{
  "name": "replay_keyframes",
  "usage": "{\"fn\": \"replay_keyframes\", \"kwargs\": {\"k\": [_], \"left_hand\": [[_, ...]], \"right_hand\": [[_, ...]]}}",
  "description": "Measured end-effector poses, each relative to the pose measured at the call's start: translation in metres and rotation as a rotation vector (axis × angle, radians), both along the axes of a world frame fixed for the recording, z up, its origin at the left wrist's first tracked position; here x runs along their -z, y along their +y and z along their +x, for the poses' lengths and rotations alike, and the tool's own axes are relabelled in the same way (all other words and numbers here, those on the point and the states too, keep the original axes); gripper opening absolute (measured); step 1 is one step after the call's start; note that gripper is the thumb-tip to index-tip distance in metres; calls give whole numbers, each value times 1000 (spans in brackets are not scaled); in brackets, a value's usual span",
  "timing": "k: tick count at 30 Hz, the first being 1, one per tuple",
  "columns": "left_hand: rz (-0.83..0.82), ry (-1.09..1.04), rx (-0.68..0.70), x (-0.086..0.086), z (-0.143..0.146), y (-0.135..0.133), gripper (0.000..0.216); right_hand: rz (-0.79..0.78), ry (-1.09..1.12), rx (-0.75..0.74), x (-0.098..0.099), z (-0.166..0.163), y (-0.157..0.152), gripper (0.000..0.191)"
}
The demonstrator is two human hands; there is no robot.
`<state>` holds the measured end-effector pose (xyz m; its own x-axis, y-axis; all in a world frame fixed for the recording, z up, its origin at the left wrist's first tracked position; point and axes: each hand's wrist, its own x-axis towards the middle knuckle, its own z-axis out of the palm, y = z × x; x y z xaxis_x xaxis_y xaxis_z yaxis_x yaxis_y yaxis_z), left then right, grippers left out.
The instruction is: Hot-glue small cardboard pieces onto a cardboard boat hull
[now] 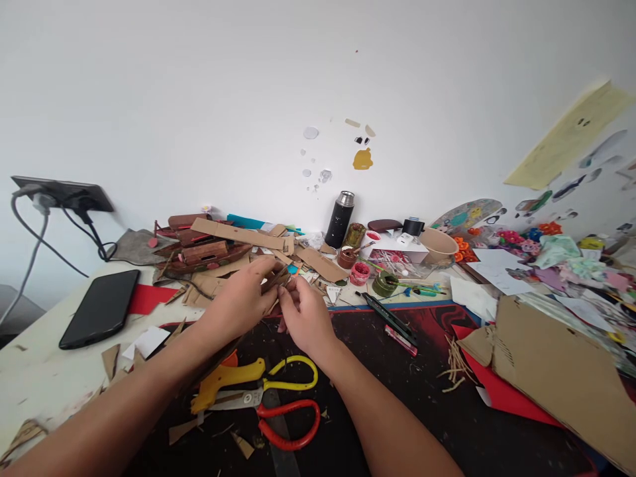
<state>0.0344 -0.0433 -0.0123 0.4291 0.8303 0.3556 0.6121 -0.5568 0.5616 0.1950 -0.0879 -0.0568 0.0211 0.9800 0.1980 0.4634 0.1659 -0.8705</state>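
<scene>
Cardboard piece (271,285), apparently diagonal lengthwise

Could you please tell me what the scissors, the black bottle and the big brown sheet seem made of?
Scissors: grey metal-looking blades; glossy yellow and red grips, probably plastic. Black bottle: shiny silvery top suggests metal; body perhaps painted metal. Big brown sheet: matte, stiff-looking, likely cardboard.

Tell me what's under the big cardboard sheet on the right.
Red paper pokes out from under the cardboard sheet, over the dark mat; anything farther beneath is covered.
</scene>
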Motion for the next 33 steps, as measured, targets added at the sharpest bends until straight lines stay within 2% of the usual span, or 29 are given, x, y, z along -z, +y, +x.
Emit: {"fn": "replay_keyframes", "kwargs": {"k": [7, 11, 20, 28, 33], "left_hand": [[-38, -46, -46, -10, 0, -1, 28], [-33, -114, -97, -14, 0, -2, 27], [-125, -232, -76, -19, 1, -4, 25], [-237, -271, 10, -24, -1, -4, 32], [-346, -365, 55, -21, -4, -1, 40]], "right_hand": [[-67, 183, -129, 2, -4, -2, 22], [-67, 209, -163, 0, -6, -4, 20], [-72, 109, -107, -5, -5, -6, 27], [-45, 99, -74, -7, -6, -6, 26], [-32, 74, -55, -7, -5, -6, 21]]}}
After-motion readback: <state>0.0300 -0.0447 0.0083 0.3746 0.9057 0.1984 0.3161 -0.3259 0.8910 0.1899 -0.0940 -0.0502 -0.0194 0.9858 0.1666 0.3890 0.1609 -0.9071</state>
